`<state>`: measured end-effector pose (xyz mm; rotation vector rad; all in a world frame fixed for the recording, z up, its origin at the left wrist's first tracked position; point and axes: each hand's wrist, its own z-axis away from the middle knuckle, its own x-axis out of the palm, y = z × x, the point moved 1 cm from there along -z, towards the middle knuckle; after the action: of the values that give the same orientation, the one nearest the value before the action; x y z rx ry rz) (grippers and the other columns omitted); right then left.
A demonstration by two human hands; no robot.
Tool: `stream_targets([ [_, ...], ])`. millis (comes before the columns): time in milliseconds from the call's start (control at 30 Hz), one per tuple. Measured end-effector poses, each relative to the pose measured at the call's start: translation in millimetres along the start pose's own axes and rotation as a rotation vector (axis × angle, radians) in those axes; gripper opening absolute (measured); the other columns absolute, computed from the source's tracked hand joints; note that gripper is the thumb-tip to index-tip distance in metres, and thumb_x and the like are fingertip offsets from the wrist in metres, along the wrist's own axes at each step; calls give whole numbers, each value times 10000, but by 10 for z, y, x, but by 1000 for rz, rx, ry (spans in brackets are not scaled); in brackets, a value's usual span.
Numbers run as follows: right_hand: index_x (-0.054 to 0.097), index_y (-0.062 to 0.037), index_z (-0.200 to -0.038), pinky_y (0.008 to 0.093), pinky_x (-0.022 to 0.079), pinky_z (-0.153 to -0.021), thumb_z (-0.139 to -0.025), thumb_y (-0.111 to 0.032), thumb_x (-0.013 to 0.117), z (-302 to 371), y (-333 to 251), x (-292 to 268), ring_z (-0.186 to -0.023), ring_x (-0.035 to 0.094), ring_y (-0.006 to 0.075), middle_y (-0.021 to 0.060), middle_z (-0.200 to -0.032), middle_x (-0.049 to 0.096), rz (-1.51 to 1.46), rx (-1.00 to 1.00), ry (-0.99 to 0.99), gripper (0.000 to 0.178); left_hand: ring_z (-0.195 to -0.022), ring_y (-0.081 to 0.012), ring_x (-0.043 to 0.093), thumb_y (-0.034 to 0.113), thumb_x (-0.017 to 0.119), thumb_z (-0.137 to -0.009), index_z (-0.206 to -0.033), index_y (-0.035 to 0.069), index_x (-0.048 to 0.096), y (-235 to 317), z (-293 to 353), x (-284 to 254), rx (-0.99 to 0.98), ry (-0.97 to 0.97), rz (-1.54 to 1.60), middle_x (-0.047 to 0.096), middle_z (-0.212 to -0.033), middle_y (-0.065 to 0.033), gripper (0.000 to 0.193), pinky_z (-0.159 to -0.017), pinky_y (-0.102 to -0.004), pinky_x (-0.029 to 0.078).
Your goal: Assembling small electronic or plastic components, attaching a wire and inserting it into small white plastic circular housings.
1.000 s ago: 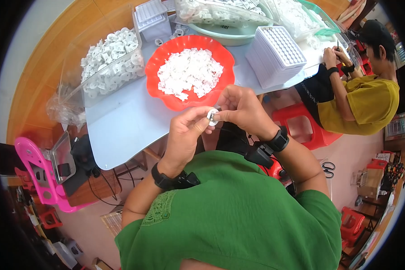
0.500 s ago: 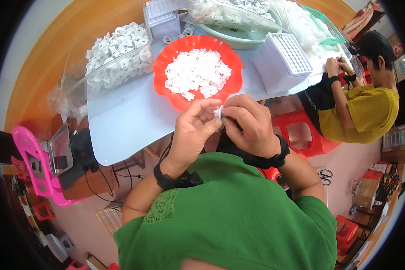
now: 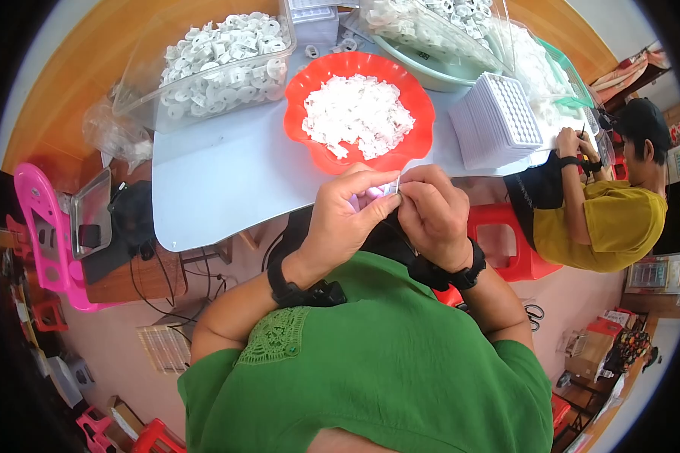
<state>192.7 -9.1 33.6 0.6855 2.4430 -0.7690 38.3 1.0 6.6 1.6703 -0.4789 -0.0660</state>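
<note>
Close in front of my body, just below the red bowl, both hands meet around a small white plastic part. My left hand is closed on it with thumb and fingers. From the other side, the fingertips of my right hand pinch at its edge; whether they grip a separate piece cannot be made out. The fingers cover much of the part. Beyond my hands, a red wavy-rimmed bowl holds a heap of small white pieces.
A clear bin of white round parts stands at the table's back left. Stacked white trays are right of the bowl, with a pale green basin behind. A co-worker in yellow sits at the right near a red stool.
The view has shifted, so the table items sit further right. Both hands stay together at the white part, which is now turned differently between the fingers.
</note>
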Motion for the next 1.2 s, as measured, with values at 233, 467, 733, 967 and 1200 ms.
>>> stream_targets([
  [233,542,6,-803,352,455,-533,-641,36,643,-32,45,32,-616,553,261,108,-787,539,29,-29,-136,193,-719,-80,542,7,653,-841,-1083,-36,631,-3,44,-47,-47,22,-11,555,-853,-33,247,-626,-222,449],
  [467,522,-23,-764,374,444,-554,-645,15,627,-113,5,127,-628,541,278,110,-776,542,-46,-93,-229,163,-750,-89,574,-6,621,-859,-1107,-30,629,-27,130,-183,-94,37,48,588,-924,-40,249,-671,-228,489],
  [733,583,-8,-761,409,470,-608,-762,-20,548,-574,508,309,-711,594,347,160,-749,597,-119,266,-532,37,-750,-124,597,66,547,-917,-1220,-58,520,16,135,-768,-229,157,405,633,-1003,-98,328,-675,-236,499],
  [967,678,-34,-791,416,475,-675,-735,-158,625,-701,830,841,-753,613,333,159,-775,640,160,186,-1007,146,-738,-132,573,115,566,-918,-1221,-65,498,-11,221,-990,-181,223,523,613,-940,-92,359,-662,-245,479],
  [1200,672,-22,-777,412,480,-664,-729,-143,613,-726,886,965,-721,614,344,171,-727,636,220,174,-1042,143,-759,-121,606,85,549,-928,-1189,-47,538,-91,237,-1054,-192,209,607,631,-966,-82,293,-675,-245,505],
])
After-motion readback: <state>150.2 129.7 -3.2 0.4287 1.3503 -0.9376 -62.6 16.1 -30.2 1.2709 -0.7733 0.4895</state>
